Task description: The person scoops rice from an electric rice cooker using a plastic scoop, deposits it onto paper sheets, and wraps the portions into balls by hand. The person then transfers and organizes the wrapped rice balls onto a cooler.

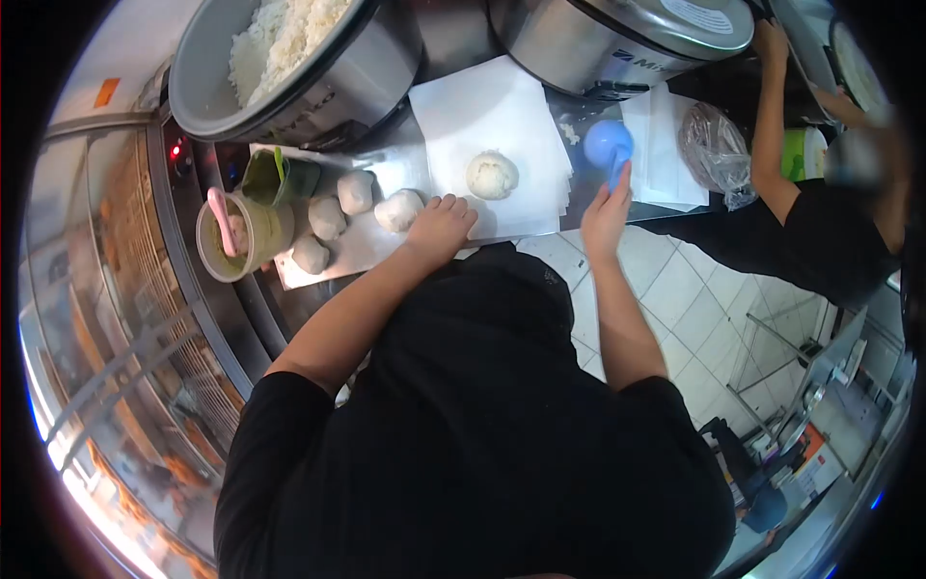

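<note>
A mound of white rice [492, 176] lies on a stack of white paper sheets [473, 101] on the counter. My left hand [442, 230] rests on the near left corner of the stack, its fingers lying over the paper, beside a wrapped ball [398, 210]. My right hand [608, 207] is closed round the handle of a blue rice scoop [606, 143], right of the stack. The scoop's rounded bowl faces up; whether it holds rice I cannot tell. More paper-wrapped balls [328, 218] sit to the left.
An open cooker of rice [289, 121] and a closed steel cooker [617, 58] stand behind. At left are a tub with a pink spoon [227, 222] and a green container [280, 179]. A plastic bag [716, 150] lies right; another person [820, 222] works there.
</note>
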### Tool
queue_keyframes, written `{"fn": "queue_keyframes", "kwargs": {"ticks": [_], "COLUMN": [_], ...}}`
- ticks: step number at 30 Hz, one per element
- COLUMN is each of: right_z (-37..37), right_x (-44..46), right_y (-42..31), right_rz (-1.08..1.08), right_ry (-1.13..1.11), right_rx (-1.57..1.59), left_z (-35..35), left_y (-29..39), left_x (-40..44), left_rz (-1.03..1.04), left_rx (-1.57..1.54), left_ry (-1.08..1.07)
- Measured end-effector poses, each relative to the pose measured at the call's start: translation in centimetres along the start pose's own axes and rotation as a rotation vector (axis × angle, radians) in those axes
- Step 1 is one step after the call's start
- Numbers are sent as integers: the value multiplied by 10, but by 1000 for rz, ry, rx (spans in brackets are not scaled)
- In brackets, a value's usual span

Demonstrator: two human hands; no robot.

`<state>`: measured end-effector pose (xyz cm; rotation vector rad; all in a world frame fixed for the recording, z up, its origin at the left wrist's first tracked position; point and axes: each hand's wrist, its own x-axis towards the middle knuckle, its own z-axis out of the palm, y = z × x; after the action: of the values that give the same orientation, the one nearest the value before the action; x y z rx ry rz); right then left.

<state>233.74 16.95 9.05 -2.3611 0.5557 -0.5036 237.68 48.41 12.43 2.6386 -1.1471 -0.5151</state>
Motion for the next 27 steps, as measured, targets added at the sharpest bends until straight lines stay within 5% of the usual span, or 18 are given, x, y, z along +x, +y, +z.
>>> {"fn": "queue_keyframes", "kwargs": {"ticks": [1,3,4,6,9,12,14,17,18,20,24,26,27], "right_z": [-4,-13,-13,-11,6,8,23,28,26,16,-2,-5,-7], "right_x": [10,26,28,17,-13,-24,-23,-12,-8,5,26,32,39], "right_y": [15,30,29,18,-5,-36,-25,-20,-20,-14,13,14,4], "right_rz": [-1,-237,-244,-496,-695,-731,-705,-520,-349,-356,-603,-710,-913], "right_ry": [-15,-42,-47,-10,-671,-788,-772,-738,-726,-778,-939,-972,-871], "right_rx": [10,-651,-642,-371,125,48,74,205,311,287,245,205,254], "left_z": [7,15,16,20,18,10,-11,-22,-18,-4,14,25,34], "left_y": [1,-1,-3,-7,-18,-18,-4,16,15,11,25,37,41], "left_x": [1,5,9,10,9,10,13,5,2,-5,-27,-35,-37], "left_rz": [-16,-73,-85,-130,-169,-265,-390,-293,-305,-213,-208,-88,-103], "left_rx": [1,-80,-78,-86,-175,-159,-262,-147,-151,-47,-74,-158,-166], "left_ry": [-7,-11,-10,-102,-171,-123,-132,201,207,99,171,418,422]}}
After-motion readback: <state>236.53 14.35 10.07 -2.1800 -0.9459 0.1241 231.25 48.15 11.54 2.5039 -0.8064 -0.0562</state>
